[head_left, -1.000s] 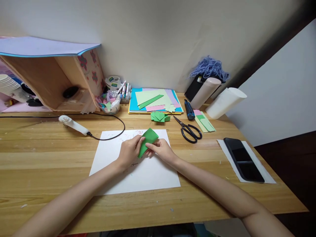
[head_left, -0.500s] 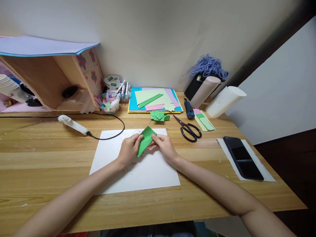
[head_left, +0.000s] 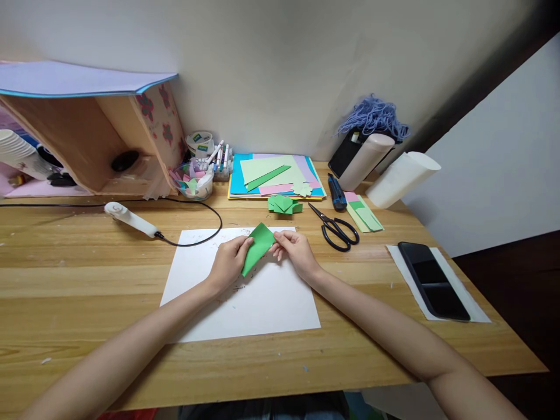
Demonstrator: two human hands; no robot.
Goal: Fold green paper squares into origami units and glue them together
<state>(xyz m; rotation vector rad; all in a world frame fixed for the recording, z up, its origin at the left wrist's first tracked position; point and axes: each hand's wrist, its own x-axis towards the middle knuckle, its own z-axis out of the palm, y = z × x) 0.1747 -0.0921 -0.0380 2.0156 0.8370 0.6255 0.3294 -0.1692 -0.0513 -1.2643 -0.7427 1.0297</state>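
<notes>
Green paper (head_left: 257,251) is held tilted above a marked white sheet (head_left: 271,309) on the table (head_left: 219,373). Left hand (head_left: 228,261): fingers gripping the paper's left edge, thumb on top. Right hand (head_left: 300,255): thumb and fingers closed at the paper's right corner. Beyond the hands, a folded green piece (head_left: 283,205) sits near black-handled scissors (head_left: 331,224), just in front of stacked coloured sheets (head_left: 238,182).
</notes>
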